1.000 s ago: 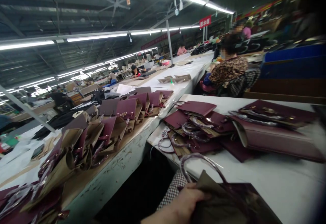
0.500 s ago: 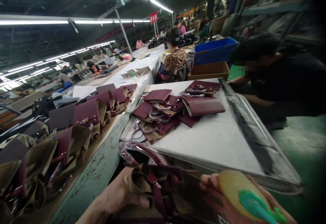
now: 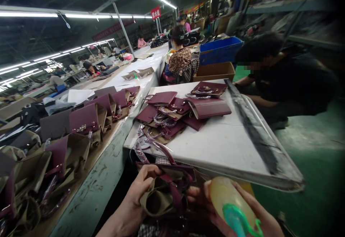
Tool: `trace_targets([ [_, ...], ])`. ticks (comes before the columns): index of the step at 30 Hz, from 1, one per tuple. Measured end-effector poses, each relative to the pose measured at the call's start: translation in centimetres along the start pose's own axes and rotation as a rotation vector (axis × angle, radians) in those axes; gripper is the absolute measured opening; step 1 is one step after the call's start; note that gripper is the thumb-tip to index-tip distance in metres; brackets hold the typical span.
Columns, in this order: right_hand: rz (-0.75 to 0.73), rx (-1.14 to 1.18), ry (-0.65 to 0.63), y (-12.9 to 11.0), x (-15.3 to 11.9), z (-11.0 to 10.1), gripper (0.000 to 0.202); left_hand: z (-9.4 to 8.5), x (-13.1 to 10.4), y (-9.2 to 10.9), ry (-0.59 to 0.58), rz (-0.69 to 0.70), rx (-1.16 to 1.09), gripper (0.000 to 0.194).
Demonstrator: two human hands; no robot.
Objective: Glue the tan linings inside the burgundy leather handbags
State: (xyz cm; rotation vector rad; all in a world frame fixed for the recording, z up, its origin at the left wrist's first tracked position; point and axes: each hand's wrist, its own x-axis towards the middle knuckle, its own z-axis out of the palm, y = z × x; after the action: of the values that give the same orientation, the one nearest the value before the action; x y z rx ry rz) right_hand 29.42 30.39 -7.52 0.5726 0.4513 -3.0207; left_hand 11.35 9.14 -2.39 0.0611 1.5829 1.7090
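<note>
Low in the view, my left hand (image 3: 136, 195) is closed on the edge of a maroon handbag (image 3: 175, 194) with a khaki lining. The bag's plastic-wrapped handle (image 3: 157, 145) sticks up towards the white table. My right hand (image 3: 254, 208) wraps round a squeeze bottle (image 3: 229, 194) of yellowish liquid with a green cap, and some of its fingers reach the bag's right side. The bottle's cap end points down towards me; its tip is cut off by the frame's edge. Part of the bag's lower body lies in shadow.
Ahead, a white table (image 3: 215, 150) carries a pile of maroon bag pieces (image 3: 172, 113). On the left bench (image 3: 99, 168) stands a row of similar bags (image 3: 83, 118). A person in dark clothes (image 3: 296, 79) bends down at right. Farther back are a blue bin (image 3: 218, 52) and a seated person (image 3: 179, 61).
My right hand has moved left with the bottle, closer to the bag. My left hand's grip has shifted up on the bag, whose lining faces me more. The head view has turned slightly right.
</note>
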Motion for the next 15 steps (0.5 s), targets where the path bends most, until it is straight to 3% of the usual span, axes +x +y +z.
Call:
trace_targets([
  [5,-0.192,-0.131,-0.114,0.2,0.8,2.5,0.048,-0.9,0.2,-0.2,-0.189,-0.021,0.108,0.028],
  [10,-0.236,-0.129,-0.217,0.7,2.8,5.6,0.051,-1.9,0.3,1.6,-0.373,0.352,0.655,0.043],
  [15,-0.330,-0.114,-0.279,0.8,3.8,6.8,0.058,-1.4,1.0,1.5,-0.339,0.624,0.792,0.015],
])
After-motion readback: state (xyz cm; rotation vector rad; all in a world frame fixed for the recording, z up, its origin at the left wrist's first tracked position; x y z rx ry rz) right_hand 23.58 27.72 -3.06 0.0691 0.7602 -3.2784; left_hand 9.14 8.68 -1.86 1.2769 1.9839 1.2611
